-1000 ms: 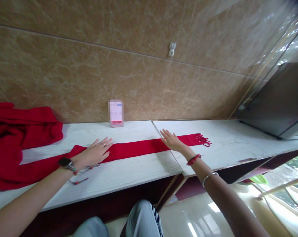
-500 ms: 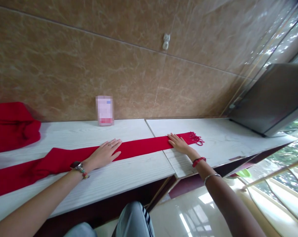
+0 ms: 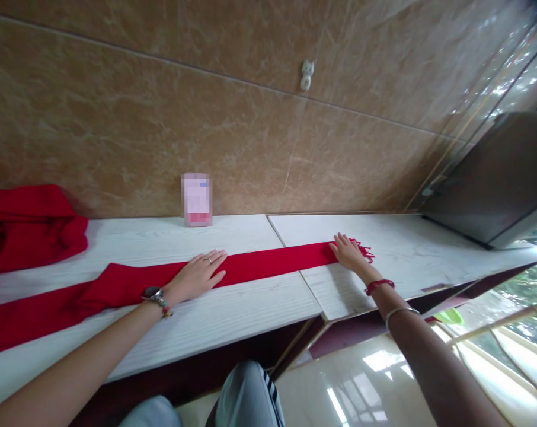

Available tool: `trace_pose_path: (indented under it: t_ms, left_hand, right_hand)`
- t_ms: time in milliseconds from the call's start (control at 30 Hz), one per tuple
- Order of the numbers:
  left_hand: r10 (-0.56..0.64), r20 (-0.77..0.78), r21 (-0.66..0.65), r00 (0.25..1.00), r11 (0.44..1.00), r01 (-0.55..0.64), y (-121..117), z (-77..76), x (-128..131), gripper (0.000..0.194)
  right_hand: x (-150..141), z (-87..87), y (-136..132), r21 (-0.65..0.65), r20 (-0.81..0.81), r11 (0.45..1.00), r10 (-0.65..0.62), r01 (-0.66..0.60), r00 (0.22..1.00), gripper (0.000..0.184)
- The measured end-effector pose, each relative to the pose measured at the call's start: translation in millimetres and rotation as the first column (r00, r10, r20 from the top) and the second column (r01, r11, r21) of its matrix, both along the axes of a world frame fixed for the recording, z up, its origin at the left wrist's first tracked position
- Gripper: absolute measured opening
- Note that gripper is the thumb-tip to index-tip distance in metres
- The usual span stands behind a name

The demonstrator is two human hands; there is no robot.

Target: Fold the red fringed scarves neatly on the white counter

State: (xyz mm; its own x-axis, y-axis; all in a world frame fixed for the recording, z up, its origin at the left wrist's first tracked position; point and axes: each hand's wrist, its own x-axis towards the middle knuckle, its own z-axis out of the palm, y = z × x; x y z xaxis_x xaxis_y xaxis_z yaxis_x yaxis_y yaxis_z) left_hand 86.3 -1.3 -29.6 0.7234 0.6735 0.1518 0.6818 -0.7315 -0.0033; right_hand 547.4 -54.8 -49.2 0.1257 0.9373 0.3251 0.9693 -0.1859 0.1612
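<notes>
A long red scarf (image 3: 268, 265) lies stretched across the white table (image 3: 233, 308), folded into a narrow strip, with its fringe (image 3: 365, 252) at the right end. My left hand (image 3: 200, 274) lies flat on the scarf's middle, fingers stretched out; a watch and bead bracelet are on that wrist. My right hand (image 3: 349, 254) lies flat on the scarf's right end, right at the fringe, fingers extended. Red cord and metal bracelets circle my right wrist. The scarf's left part widens and runs off the left edge.
A bunched red cloth (image 3: 26, 225) sits at the far left against the brown tiled wall. A small pink card (image 3: 197, 199) leans on the wall. A dark box (image 3: 495, 184) stands at the right. My knees (image 3: 246, 397) show below the table edge.
My right hand has slid right along the scarf to its fringed end. My left hand has slid slightly right too. The view shifted a little.
</notes>
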Motion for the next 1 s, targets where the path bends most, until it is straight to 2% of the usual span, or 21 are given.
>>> trace_pose_path:
  t_ms: [33,100,167,267,333,400,500,700,833,900,1000]
  left_hand:
    - [0.001,0.004,-0.001,1.000,1.000,-0.001,0,-0.3,0,0.051]
    - [0.007,0.007,-0.001,1.000,1.000,-0.007,-1,-0.5,0,0.051]
    - [0.011,0.011,0.003,1.000,1.000,-0.011,-3,0.0,1,0.051]
    - [0.026,0.029,0.015,0.999,1.000,-0.027,-8,1.5,1,0.049]
    - [0.060,0.054,0.036,0.997,0.997,-0.062,-13,2.7,1,0.047]
    - [0.107,0.076,0.055,0.991,0.992,-0.111,-19,3.7,-2,0.044]
    - [0.156,0.080,0.057,0.985,0.985,-0.161,-26,4.7,-14,0.043]
    - [0.168,0.014,0.024,0.986,0.985,-0.168,-34,4.7,-54,0.044]
    - [0.170,-0.005,0.007,0.985,0.985,-0.170,-37,6.6,-80,0.045]
    - [0.161,-0.028,-0.004,0.987,0.987,-0.161,-39,8.7,-99,0.045]
    - [0.162,-0.128,0.011,0.978,0.987,-0.162,-40,13.0,-139,0.044]
  right_hand:
    - [-21,5.0,5,0.022,-0.057,1.000,0.011,-0.010,0.998,0.046]
    - [-71,13.4,14,0.008,-0.124,0.985,0.171,-0.172,0.977,0.047]
    - [-124,17.0,21,-0.011,-0.168,0.944,0.322,-0.328,0.932,0.048]
    - [-190,12.0,28,-0.045,-0.213,0.863,0.484,-0.504,0.849,0.051]
    - [-216,5.5,30,-0.062,-0.241,0.841,0.510,-0.537,0.826,0.049]
    - [-228,0.3,29,-0.077,-0.257,0.844,0.498,-0.531,0.828,0.047]
    - [-227,-2.5,29,-0.087,-0.256,0.846,0.492,-0.527,0.832,0.046]
    - [-217,-7.4,32,-0.069,-0.251,0.841,0.507,-0.537,0.825,0.047]
    - [-226,-9.0,30,-0.050,-0.280,0.850,0.493,-0.525,0.824,0.046]
    - [-238,-5.4,25,-0.050,-0.288,0.830,0.520,-0.555,0.804,0.047]
    - [-259,2.6,14,-0.059,-0.283,0.773,0.594,-0.632,0.753,0.050]
